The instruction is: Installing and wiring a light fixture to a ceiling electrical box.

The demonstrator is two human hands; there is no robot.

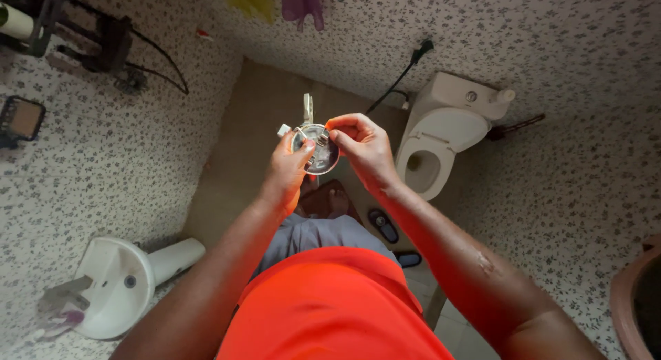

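My left hand (288,172) grips a small round metal fixture (317,150) with a shiny disc face and a white bracket (307,109) sticking up from its far side. The thumb lies across the disc. My right hand (361,144) pinches a small part on the upper right rim of the same fixture with thumb and fingertips. Both hands are held up in front of my chest, above my orange shirt (330,308) and grey trousers.
A white toilet (441,136) stands to the right with a black hose (403,74) beside it. A white pedestal washbasin (120,284) is at the lower left. Speckled tiled walls surround a tan floor (248,126). Dark sandals (383,225) lie by my feet. A pink basin rim (630,294) shows far right.
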